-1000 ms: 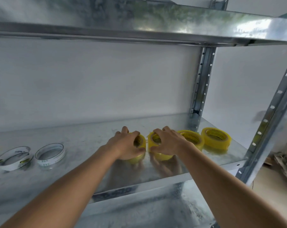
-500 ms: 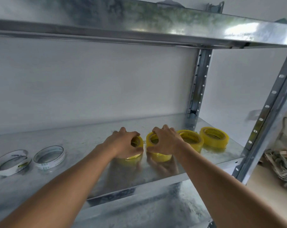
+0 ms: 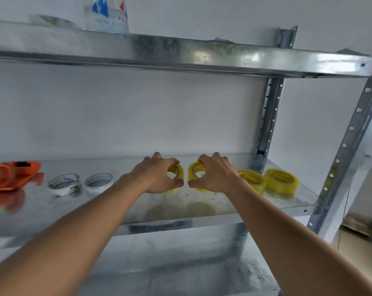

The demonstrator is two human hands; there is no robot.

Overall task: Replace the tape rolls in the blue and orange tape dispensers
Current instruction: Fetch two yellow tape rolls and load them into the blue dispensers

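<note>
Early yet — left hand (image 3: pixel 157 175) and right hand (image 3: pixel 213 174) each grip a yellow roll (image 3: pixel 192 170) on the shelf (image 3: pixel 180 208); orange dispenser (image 3: pixel 12 175) lies apart — loading remains.

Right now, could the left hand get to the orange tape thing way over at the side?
Probably yes, once its grip is free. The left hand is holding a yellow tape roll. The orange dispenser lies farther left on the same shelf, and only two white rolls sit between.

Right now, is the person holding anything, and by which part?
Yes: each hand grips a yellow tape roll by its rim, left hand one, right hand the other.
</note>
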